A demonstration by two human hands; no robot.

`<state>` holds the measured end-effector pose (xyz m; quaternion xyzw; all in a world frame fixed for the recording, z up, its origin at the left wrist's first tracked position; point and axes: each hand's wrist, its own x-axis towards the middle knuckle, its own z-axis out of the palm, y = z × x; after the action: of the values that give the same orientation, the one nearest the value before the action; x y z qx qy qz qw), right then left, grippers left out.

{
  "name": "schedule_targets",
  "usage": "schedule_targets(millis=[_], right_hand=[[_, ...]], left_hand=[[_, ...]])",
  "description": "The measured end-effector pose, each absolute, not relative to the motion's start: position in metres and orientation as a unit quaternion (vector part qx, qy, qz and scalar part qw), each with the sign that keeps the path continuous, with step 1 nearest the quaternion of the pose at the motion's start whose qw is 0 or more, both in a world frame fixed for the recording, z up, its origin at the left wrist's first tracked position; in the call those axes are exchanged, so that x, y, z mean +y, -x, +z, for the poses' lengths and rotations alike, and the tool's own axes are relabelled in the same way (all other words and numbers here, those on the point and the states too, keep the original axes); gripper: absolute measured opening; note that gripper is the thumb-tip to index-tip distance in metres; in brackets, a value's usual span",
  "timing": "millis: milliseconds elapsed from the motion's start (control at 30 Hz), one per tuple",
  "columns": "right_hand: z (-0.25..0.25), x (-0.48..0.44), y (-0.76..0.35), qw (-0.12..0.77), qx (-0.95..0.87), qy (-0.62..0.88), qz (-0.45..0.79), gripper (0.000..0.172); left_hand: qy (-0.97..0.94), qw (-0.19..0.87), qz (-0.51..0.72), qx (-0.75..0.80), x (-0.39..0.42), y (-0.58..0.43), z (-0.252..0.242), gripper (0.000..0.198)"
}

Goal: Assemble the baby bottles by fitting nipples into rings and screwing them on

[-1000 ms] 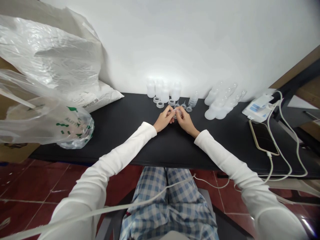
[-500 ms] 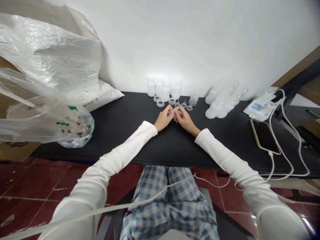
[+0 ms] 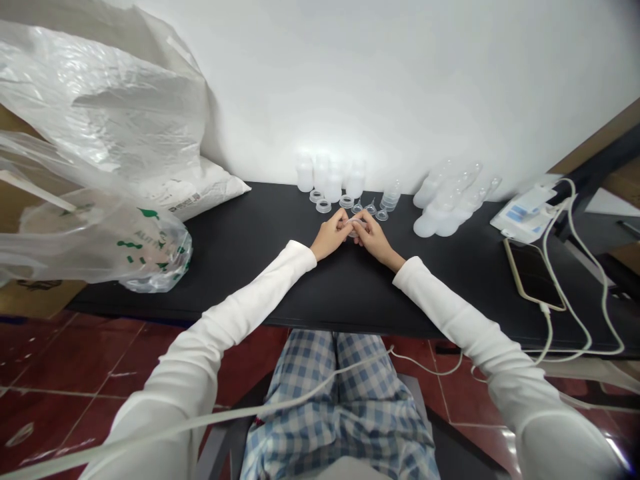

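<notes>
My left hand (image 3: 331, 235) and my right hand (image 3: 377, 243) meet above the table, fingers closed on either side of a clear plastic bottle ring (image 3: 354, 231). The fingers hide most of it, and I cannot tell whether a nipple sits inside. Just beyond lie loose bottle rings (image 3: 323, 206) and several clear bottle nipples (image 3: 382, 215). Behind them a group of milky-white baby bottles (image 3: 334, 183) without tops stands by the wall. To the right of the nipples is a stack of clear caps or rings (image 3: 390, 197).
Bottles with nipples fitted (image 3: 440, 213) lie together to the right. Further right are a phone (image 3: 536, 272), a white-and-blue box (image 3: 523, 217) and white cables. A large white plastic sack (image 3: 145, 113) and a clear bag with green print (image 3: 145, 243) occupy the left of the black table (image 3: 240, 267).
Both hands stay together around the bottle ring, with only slight finger movement. The whole view has shifted a little, so things appear slightly to the right.
</notes>
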<state>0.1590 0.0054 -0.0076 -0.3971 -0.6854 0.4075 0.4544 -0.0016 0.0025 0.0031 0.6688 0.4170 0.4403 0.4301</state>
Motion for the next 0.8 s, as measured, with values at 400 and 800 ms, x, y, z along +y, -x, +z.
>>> schedule_targets(millis=[400,800], right_hand=[[-0.0065,0.0012,-0.1572,0.466,-0.678,0.381,0.423,0.052],[-0.0081,0.0017,-0.1584,0.457,-0.693,0.413,0.375,0.045]], left_hand=[[-0.622,0.506,0.456,0.386,0.0097,0.0037,-0.0036,0.021],[-0.668,0.446,0.448,0.392,0.0019,0.0038,0.0006,0.023]])
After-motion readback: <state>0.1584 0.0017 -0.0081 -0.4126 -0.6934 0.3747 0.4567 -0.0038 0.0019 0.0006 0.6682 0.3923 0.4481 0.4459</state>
